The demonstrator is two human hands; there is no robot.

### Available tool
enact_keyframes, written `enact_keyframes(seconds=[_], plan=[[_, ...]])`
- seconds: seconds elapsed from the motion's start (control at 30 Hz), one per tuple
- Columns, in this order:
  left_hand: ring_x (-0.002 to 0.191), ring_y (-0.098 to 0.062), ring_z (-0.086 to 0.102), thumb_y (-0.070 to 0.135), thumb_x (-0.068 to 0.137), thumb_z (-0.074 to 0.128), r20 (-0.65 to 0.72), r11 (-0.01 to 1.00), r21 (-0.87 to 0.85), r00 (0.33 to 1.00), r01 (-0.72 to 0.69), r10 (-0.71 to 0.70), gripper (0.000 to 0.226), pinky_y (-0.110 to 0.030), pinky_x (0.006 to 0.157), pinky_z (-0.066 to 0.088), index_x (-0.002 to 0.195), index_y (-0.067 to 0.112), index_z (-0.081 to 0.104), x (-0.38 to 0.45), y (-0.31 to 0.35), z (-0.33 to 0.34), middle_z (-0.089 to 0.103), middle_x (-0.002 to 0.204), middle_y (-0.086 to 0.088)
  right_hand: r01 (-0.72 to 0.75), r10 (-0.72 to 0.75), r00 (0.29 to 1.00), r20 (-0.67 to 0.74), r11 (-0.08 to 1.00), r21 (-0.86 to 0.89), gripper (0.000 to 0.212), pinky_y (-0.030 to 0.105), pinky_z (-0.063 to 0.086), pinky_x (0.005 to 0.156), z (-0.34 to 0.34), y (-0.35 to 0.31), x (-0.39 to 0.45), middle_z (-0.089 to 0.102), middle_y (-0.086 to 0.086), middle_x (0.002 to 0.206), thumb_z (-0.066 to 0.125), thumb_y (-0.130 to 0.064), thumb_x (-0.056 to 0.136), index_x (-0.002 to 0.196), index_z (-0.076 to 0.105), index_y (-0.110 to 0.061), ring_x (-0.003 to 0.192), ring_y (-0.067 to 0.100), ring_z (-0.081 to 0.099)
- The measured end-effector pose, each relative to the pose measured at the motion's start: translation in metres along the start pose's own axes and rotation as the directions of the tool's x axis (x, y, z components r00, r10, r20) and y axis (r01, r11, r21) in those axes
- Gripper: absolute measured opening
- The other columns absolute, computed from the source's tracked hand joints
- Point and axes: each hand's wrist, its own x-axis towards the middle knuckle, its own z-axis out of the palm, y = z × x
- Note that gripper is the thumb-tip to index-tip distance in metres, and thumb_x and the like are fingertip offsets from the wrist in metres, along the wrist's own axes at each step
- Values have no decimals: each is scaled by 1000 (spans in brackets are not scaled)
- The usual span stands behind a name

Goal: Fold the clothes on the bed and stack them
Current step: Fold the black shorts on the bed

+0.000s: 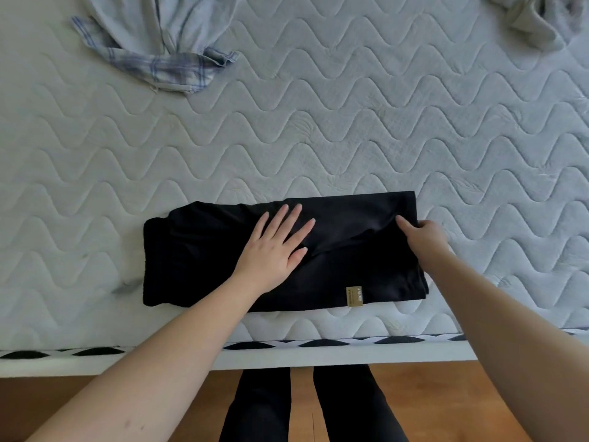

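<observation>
Black folded cotton garment [223,253], tan label [354,296] at its near hem, lies at the near edge of the white quilted mattress [350,122]. Left hand [274,247] flat on it, fingers spread. Right hand [424,232] pinches its right edge. Risk: pulling that edge drags the layers askew. 2 unfolded pieces beyond the garment: plaid shirt [153,46], grey garment [538,20].

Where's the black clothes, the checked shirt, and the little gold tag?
black clothes [197,250]: head view, left part of the folded cloth.
checked shirt [165,67]: head view, its striped lower edge.
gold tag [354,296]: head view, middle of the label.
</observation>
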Motion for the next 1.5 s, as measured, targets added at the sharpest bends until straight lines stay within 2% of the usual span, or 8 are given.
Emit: enact_keyframes(seconds=[0.43, 0.57, 0.83, 1.03, 1.13, 1.2, 1.3, 1.5], plan=[[149, -26, -16, 59, 96, -2, 232, 990, 132, 973, -50, 18, 65, -47, 121, -1, 153, 30, -16, -9, 23, 22, -19, 162, -6, 149, -174, 916, 360, 984, 96, 33, 22, 53, 54, -35, 6, -15, 74, -8, 80, 60, -49, 90, 111, 65, -24, 72, 9, 72], [149, -28, -16, 60, 96, 3, 222, 991, 117, 975, -59, 32, 65, -48, 121, -1, 152, 34, -16, -7, 21, 23, -17, 162, -7, 301, -352, 843, 406, 936, 185, 18, 31, 55, 50, -53, -8, -32, 75, 0, 81, 57, -38, 94, 107, 58, -51, 68, 20, 72], [149, -37, -3, 57, 100, 25, 162, 983, 42, 972, -177, 168, 57, -57, 118, 10, 152, 47, 4, -9, 17, 20, -4, 163, -15, 482, -500, 717, 485, 859, 174, 19, 27, 56, 57, -39, -60, -99, 76, -2, 81, 55, -33, 97, 115, 55, -36, 61, 25, 72], [139, -29, 40, 11, 91, 55, -195, 897, -397, 972, -197, 127, 41, -40, 115, 33, 131, 12, 59, -23, 10, 0, 43, 149, -13, 556, -556, 695, 455, 818, 150, 9, 22, 52, 54, 11, -86, -141, 74, -11, 78, 56, -30, 97, 104, 56, -35, 54, 19, 69], [124, -7, 51, 7, 94, 44, -89, 575, -812, 951, 102, -295, 38, -26, 108, 39, 127, 15, 59, -38, 0, -23, 55, 135, 2, 613, -591, 670, 449, 782, 114, 8, 13, 47, 55, 38, -97, -157, 71, -14, 77, 56, -33, 96, 102, 56, -39, 60, 5, 67], [115, -6, 58, 8, 97, 39, 134, 133, -965, 864, 224, -485, 35, -27, 104, 44, 123, 17, 60, -39, -11, -42, 64, 123, 3, 646, -614, 650, 447, 757, 100, 11, 8, 44, 55, 58, -107, -168, 69, -17, 78, 56, -34, 95, 104, 57, -41, 67, 0, 66], [111, -25, 65, 19, 100, 38, 418, -483, -852, 819, 202, -394, 33, -35, 97, 52, 122, 11, 61, -42, -38, -65, 69, 117, -11, 688, -630, 617, 472, 723, 65, 17, 9, 46, 61, 89, -122, -183, 68, -18, 80, 55, -37, 95, 112, 58, -40, 76, -2, 64], [96, -22, 67, 53, 101, 19, 498, -674, -694, 846, 255, -192, 55, -51, 87, 53, 126, 26, 61, -78, -95, -75, 70, 111, -4, 709, -644, 593, 483, 702, 66, 21, 3, 41, 63, 152, -147, -212, 68, -23, 82, 55, -38, 94, 115, 61, -39, 77, -10, 60]])
